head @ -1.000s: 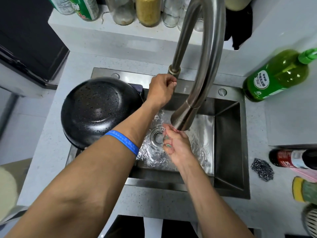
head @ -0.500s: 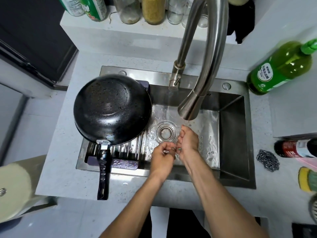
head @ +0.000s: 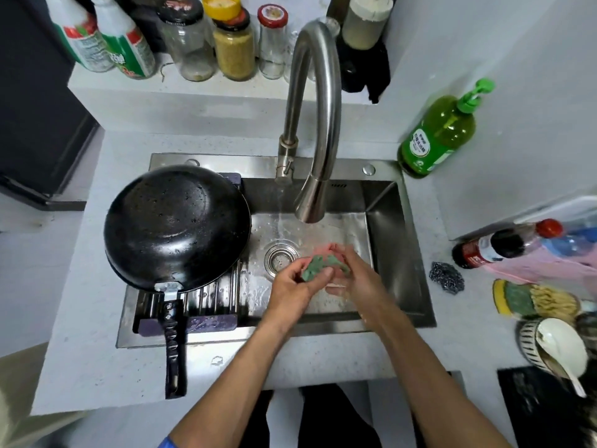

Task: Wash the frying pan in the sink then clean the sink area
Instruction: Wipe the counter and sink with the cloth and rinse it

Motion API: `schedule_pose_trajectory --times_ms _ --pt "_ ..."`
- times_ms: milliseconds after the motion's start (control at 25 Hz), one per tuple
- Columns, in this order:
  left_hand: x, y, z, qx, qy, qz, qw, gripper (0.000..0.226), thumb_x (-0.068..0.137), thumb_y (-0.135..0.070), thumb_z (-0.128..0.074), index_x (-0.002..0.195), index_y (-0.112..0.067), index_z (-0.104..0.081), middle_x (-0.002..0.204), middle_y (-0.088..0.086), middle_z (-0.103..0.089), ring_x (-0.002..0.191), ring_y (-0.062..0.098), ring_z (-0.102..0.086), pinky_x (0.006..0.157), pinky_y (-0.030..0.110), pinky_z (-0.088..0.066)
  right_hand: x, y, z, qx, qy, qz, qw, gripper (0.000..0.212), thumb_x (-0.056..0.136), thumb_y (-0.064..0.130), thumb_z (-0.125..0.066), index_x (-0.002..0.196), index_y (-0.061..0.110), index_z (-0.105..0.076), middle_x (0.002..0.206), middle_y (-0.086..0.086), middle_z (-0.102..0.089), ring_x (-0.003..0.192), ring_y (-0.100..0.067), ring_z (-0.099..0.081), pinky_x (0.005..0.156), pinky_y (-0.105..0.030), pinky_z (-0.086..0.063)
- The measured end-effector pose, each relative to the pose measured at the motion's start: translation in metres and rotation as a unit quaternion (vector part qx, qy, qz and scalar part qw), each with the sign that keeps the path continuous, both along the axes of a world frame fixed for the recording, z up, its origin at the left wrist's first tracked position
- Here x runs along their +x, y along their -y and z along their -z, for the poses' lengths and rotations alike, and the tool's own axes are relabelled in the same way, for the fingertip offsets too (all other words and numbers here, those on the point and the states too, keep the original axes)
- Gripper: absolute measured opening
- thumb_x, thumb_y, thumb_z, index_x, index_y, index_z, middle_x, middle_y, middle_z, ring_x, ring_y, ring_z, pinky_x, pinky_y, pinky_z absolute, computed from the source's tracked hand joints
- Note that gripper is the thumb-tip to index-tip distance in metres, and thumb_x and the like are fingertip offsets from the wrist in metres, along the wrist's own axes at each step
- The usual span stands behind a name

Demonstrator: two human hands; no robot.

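Observation:
The black frying pan [head: 176, 223] lies upside down on a drain rack [head: 206, 313] over the left part of the steel sink [head: 399, 253], its handle pointing toward me. Over the sink basin, beside the drain [head: 280, 257], my left hand [head: 292, 291] and my right hand [head: 358, 278] are pressed together around a green and pink scouring sponge [head: 323, 263]. A thin stream of water falls from the tap [head: 315, 130] just behind the hands.
A green dish soap bottle [head: 437, 134] stands at the sink's back right corner. On the right counter lie a steel wool ball [head: 446, 277], a dark sauce bottle [head: 507, 244], another sponge [head: 517, 299] and a bowl with a spoon [head: 555, 347]. Jars and bottles [head: 232, 46] line the back ledge.
My left hand left the tap handle and came down to join my right hand in the basin. Both hands now hold a sponge. The view pulled back and the water flow thinned.

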State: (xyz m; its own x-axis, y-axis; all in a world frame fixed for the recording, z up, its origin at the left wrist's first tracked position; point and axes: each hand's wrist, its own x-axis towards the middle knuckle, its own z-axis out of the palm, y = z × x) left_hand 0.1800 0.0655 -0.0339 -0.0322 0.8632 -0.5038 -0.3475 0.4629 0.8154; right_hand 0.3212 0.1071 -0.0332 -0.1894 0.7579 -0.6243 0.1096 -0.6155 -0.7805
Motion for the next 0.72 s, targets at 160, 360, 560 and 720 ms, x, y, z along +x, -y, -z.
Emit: schedule_pose_trajectory --times_ms 160,360,560,720 --pt "0.025 -0.012 -0.011 -0.011 0.068 -0.004 0.998 0.012 0.09 -0.024 -0.065 0.083 -0.019 -0.074 0.084 0.01 -0.073 0.073 0.024 -0.068 0.06 0.027 -0.052 0.042 0.004 -0.016 0.022 -0.055 0.034 0.998 0.022 0.093 0.012 -0.064 0.114 0.013 -0.071 0.111 -0.009 -0.075 0.102 -0.028 -0.072 0.086 -0.04 -0.059" --pt "0.053 -0.03 -0.024 0.016 0.095 0.079 0.992 0.012 0.082 -0.015 -0.072 0.094 -0.011 -0.072 0.094 0.011 -0.075 0.089 0.025 -0.069 0.078 0.035 -0.058 0.085 -0.004 -0.026 0.099 0.01 0.044 0.994 0.019 0.084 -0.014 -0.067 0.088 0.005 -0.065 0.08 -0.007 -0.069 0.079 -0.021 -0.062 0.073 -0.032 -0.052" --pt "0.069 -0.063 -0.034 -0.011 0.033 0.021 0.999 0.039 0.072 0.021 -0.057 0.094 -0.009 -0.069 0.075 0.005 -0.068 0.069 0.022 -0.059 0.06 0.028 -0.049 0.135 -0.019 -0.035 0.116 -0.021 0.093 0.989 0.011 0.08 0.017 -0.08 0.083 0.009 -0.072 0.084 -0.006 -0.071 0.082 -0.018 -0.068 0.077 -0.032 -0.057" --pt "0.09 -0.066 -0.031 -0.07 0.094 0.149 0.982 0.061 0.073 0.009 -0.074 0.124 -0.019 -0.055 0.103 0.015 -0.073 0.092 0.028 -0.068 0.076 0.032 -0.056 0.157 -0.03 -0.034 0.129 -0.036 0.083 0.987 0.029 0.084 0.038 -0.076 0.087 0.01 -0.07 0.084 -0.007 -0.072 0.084 -0.021 -0.068 0.086 -0.038 -0.054"
